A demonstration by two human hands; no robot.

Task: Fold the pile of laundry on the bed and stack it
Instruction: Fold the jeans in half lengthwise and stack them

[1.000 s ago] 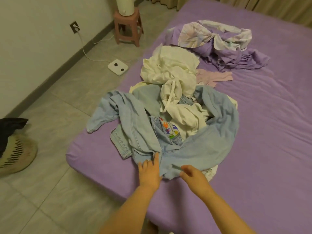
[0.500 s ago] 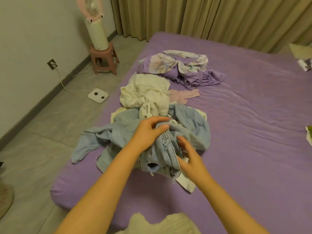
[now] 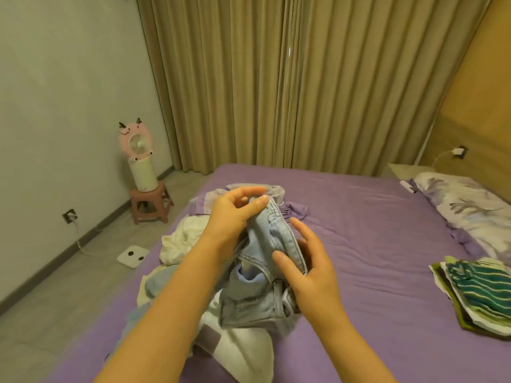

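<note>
Head view shows the left hand [image 3: 232, 214] gripping the denim jeans [image 3: 269, 261] above the purple bed [image 3: 359, 230]; the right hand [image 3: 307, 261] rests on them with fingers straight. Better find the stiff stitched waistband first, then shake the heavy cloth flat.

Both bare forearms reach forward from the bottom edge, converging toward the middle. The left hand [image 3: 231, 217] is raised higher, back toward the camera, its fingers curled and its thumb pinching the top edge of the jeans [image 3: 272, 236]. The right hand [image 3: 312, 261] sits lower and just beside it, palm turned left, fingers spread and nearly straight, with the fingertips [image 3: 279, 257] laid against the denim.
</note>
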